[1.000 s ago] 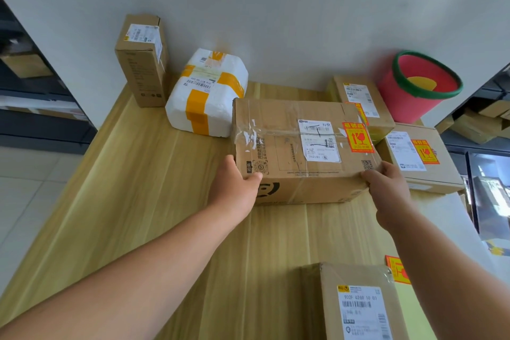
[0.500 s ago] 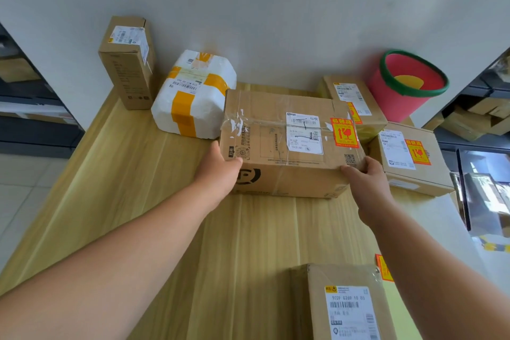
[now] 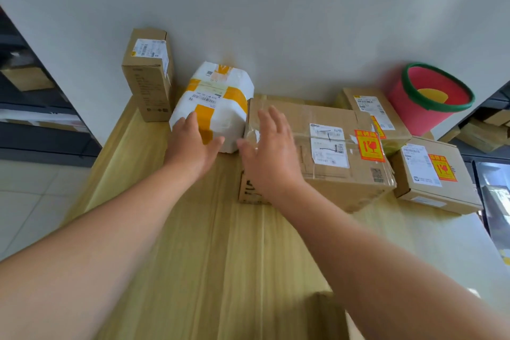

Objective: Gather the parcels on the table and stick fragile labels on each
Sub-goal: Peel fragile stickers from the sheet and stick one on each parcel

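- Left hand [image 3: 193, 143] spread wide, fingers resting on or just over the near face of the white parcel [image 3: 218, 107] with orange tape; contact not certain from this angle.
- Right hand [image 3: 271, 154] spread too, holding nothing, hovering over the left end of the large box [image 3: 317, 152], which lies flat on the counter [image 3: 193, 257] and already carries a fragile label [image 3: 369, 146].
- White parcel at the back by the wall, just beside the large box and near the tall box [image 3: 147, 74] standing upright at the far left corner.
- Two smaller boxes on the right: the rear box [image 3: 372, 110] and the side box [image 3: 433, 174], both showing orange stickers; red bucket [image 3: 433, 96] behind them.
- Likely step in hand: taking the white parcel from both sides to bring it forward for labelling.
- Best done by cupping both palms against opposite flanks low down, since the soft wrapping looks likely to give under fingertip pressure.
- Worth sliding the right hand into the narrow gap beside the large box rather than pushing against that box.
- Advisable to lift or drag straight toward the body, clear of the tall box, which looks easy to topple.
- No fragile label visible on the white parcel or the tall box.
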